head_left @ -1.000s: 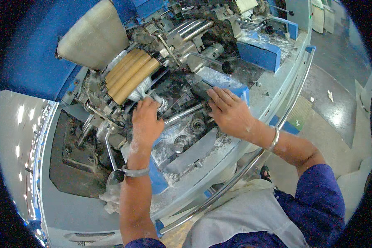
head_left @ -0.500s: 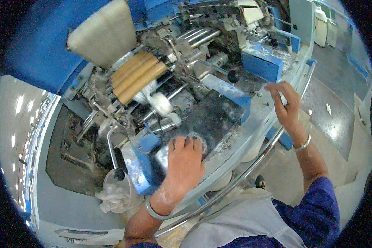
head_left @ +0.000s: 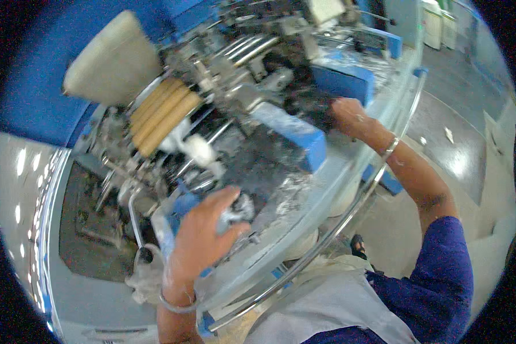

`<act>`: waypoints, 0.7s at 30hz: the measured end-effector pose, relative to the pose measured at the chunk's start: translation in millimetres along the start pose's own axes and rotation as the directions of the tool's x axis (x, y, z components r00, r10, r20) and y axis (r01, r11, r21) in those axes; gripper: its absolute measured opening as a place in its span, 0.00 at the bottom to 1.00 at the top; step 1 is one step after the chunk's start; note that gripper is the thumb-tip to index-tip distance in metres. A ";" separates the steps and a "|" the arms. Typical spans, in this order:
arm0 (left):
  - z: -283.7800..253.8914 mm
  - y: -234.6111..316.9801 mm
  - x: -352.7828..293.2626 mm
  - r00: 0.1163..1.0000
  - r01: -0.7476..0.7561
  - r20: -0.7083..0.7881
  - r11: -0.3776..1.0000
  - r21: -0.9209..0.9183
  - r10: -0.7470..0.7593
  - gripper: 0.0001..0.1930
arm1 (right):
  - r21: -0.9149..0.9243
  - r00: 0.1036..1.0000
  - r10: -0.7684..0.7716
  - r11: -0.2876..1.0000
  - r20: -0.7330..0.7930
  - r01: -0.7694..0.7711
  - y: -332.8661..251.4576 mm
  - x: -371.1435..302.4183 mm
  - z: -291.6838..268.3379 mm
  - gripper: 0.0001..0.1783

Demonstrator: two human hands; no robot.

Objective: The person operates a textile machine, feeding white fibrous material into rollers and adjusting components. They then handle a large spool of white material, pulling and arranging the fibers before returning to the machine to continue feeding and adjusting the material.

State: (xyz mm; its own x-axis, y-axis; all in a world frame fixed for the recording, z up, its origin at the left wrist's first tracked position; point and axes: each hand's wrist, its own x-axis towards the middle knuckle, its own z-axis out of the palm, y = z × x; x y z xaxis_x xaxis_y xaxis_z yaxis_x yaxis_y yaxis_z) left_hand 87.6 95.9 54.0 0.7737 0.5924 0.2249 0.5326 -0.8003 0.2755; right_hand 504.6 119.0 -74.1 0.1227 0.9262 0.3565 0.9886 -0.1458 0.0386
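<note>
My left hand [head_left: 203, 235] is over the near end of the dark machine bed [head_left: 264, 157], thumb and fingers spread apart. Beside its fingertips lies a blurred whitish-grey fluffy patch [head_left: 242, 207]; I cannot make out whether the hand touches it. Farther right, my right hand [head_left: 350, 119] reaches in over the machine's edge, near the end of a blue block [head_left: 315, 151]. Its fingers look curled in, and the fingertips are hidden against a dark part. Above my left hand, a white fibre strand [head_left: 198, 150] comes off tan rollers [head_left: 163, 117].
A beige cover [head_left: 113, 60] stands raised behind the rollers. At the lower left, a bent metal lever [head_left: 135, 221] is beside a clear container with white waste fibre [head_left: 143, 281]. A metal rail [head_left: 350, 215] runs along the machine's front. White scraps [head_left: 449, 135] lie on the floor.
My left hand has lifted off the silvery surface and turned, its thumb now apart from the fingers. The right hand has moved leftward onto the machine, its fingers curling in. The view has shifted.
</note>
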 end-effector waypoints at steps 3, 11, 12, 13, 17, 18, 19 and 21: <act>-15.3 -26.0 37.4 0.972 0.176 -0.191 0.962 0.211 -0.135 0.21 | -0.055 0.990 -0.143 0.988 -0.014 0.142 -8.2 10.6 6.4 0.05; 11.2 -99.3 119.8 0.966 0.256 -0.195 0.748 0.613 -0.171 0.17 | 0.605 0.937 0.149 0.792 -0.317 0.079 -1.4 13.2 -35.1 0.10; 11.3 -111.3 120.1 0.976 0.216 -0.143 0.754 0.620 -0.162 0.17 | 0.804 0.922 0.252 0.587 -0.296 0.097 -2.2 10.5 -48.4 0.09; 13.1 -120.8 117.8 0.974 0.207 -0.169 0.889 0.408 -0.150 0.11 | 0.883 0.934 0.255 0.455 -0.251 0.114 -2.4 5.5 -63.7 0.08; 21.6 -138.2 129.5 0.962 0.253 -0.208 0.862 0.440 -0.176 0.07 | 0.931 0.944 0.245 0.339 -0.223 0.132 -23.1 -10.0 -118.7 0.06; 22.2 -135.3 132.5 0.960 0.257 -0.220 0.852 0.456 -0.172 0.07 | 0.880 0.925 0.195 0.419 -0.327 0.223 -33.3 -10.2 -129.3 0.06; 19.4 -130.7 134.9 0.957 0.264 -0.238 0.842 0.471 -0.167 0.07 | 0.817 0.918 0.130 0.514 -0.375 0.261 -43.4 -9.1 -140.2 0.09; 8.6 -116.0 136.4 0.931 0.205 -0.358 0.913 0.353 -0.070 0.08 | 0.811 0.936 -0.121 0.472 -0.330 0.347 -68.8 -8.8 -158.7 0.10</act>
State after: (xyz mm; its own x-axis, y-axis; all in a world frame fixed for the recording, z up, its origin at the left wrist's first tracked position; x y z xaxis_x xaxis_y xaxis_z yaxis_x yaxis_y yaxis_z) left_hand 134.3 268.8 44.7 0.5598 0.6413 0.5248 0.7660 -0.6420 -0.0326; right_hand 421.6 65.6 68.3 -0.0337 0.7698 0.6374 0.5801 0.5344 -0.6148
